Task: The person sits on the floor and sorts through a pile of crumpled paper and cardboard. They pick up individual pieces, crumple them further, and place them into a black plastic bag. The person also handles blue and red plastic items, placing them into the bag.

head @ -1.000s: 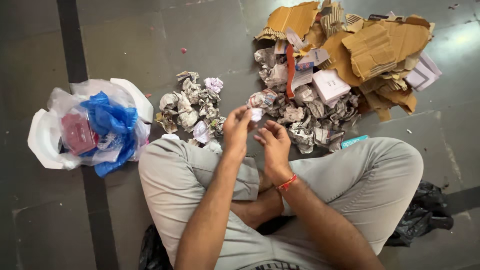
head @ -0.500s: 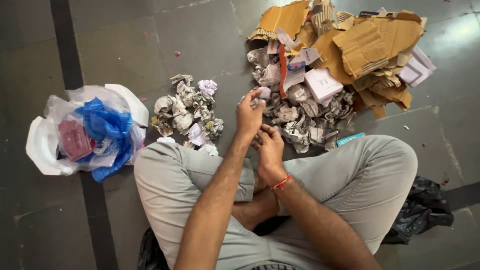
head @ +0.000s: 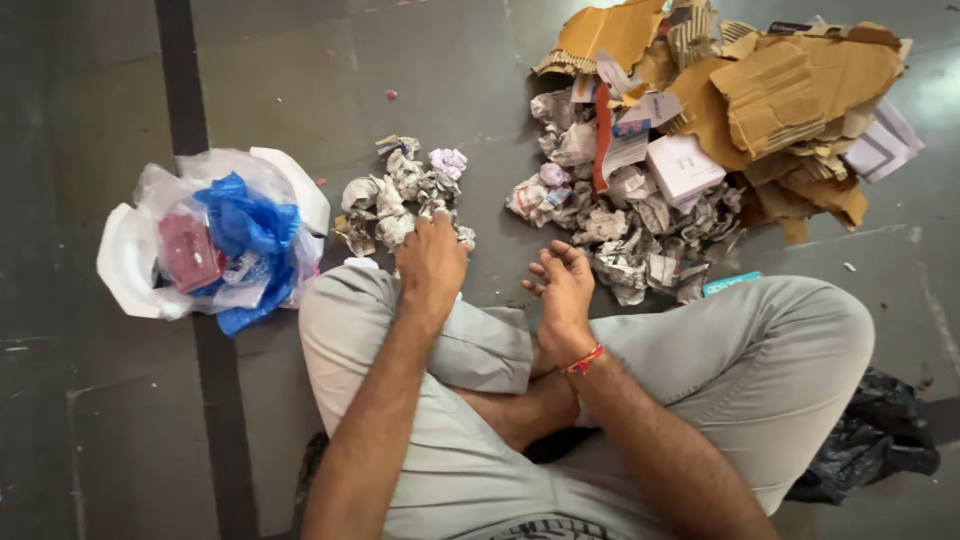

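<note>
Small paper heap (head: 400, 200): crumpled balls of printed paper on the grey floor, just ahead of the person's left knee.
Left hand (head: 432, 262): resting knuckles-up on the near edge of that heap, fingers curled over the paper; whether it grips a ball I cannot tell.
Right hand (head: 563, 288): hovering above the shin, fingers loosely spread, holding nothing.
Big paper heap (head: 625, 225): more crumpled paper, near the right hand.
Cardboard (head: 780, 90): torn brown pieces behind it.
Plastic pile (head: 225, 245): blue and clear bags on white foam, off left.
</note>
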